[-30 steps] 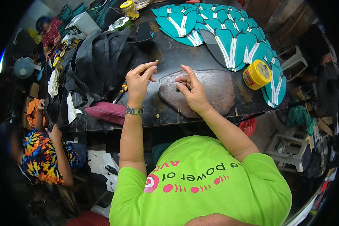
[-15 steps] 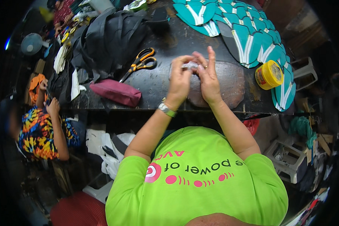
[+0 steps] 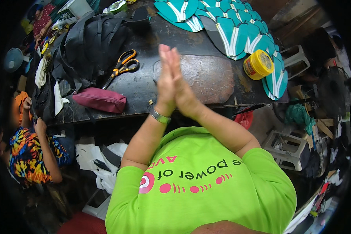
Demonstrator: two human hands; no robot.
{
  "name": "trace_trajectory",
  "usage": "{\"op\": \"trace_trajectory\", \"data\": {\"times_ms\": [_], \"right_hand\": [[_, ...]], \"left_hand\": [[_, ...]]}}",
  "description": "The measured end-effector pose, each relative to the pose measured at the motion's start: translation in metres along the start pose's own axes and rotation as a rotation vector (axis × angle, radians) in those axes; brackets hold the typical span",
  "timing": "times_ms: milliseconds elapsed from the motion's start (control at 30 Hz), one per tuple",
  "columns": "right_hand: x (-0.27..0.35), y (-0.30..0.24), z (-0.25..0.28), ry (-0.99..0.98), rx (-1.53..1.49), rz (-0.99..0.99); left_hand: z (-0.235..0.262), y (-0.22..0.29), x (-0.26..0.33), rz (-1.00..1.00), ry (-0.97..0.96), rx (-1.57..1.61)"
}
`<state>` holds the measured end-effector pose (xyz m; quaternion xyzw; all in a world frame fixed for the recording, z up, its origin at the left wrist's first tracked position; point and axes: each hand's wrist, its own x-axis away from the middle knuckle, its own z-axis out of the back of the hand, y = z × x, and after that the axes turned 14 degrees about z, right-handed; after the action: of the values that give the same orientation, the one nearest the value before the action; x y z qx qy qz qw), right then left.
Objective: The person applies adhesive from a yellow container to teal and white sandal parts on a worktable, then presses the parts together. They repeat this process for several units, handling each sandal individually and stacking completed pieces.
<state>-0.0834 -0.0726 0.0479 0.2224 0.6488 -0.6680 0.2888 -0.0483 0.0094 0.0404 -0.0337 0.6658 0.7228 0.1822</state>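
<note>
A: Report hand position.
B: The left hand (image 3: 165, 84) and right hand (image 3: 183, 91) are pressed palm to palm above the counter (image 3: 144, 84), fingers (image 3: 164, 52) straight and together, pointing away from the body. Whether anything lies between the palms cannot be told.

A: Nearest item?
B: A flat, worn brown slab (image 3: 206, 76) lies on the counter directly below and beside the hands.

A: Surroundings?
B: Orange-handled scissors (image 3: 123, 67) lie to the left, near a maroon pouch (image 3: 100, 100) at the counter's front edge. A yellow tub (image 3: 258, 64) stands right of the slab, touching the fanned teal pieces (image 3: 238, 33). A pile of black straps (image 3: 87, 43) occupies the far left.
</note>
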Motion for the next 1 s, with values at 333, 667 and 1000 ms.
{"op": "trace_trajectory", "data": {"times_ms": [333,667,1000], "right_hand": [[0.005,-0.01,-0.008,-0.121,-0.027,-0.02],[0.025,-0.024,-0.027,-0.203,0.229,0.15],[0.027,-0.042,0.024,0.161,-0.627,-0.36]], "left_hand": [[0.01,-0.006,0.012,0.218,0.055,0.416],[0.02,0.004,0.011,0.576,-0.03,0.918],[0.042,0.027,0.044,0.445,-0.375,0.157]]}}
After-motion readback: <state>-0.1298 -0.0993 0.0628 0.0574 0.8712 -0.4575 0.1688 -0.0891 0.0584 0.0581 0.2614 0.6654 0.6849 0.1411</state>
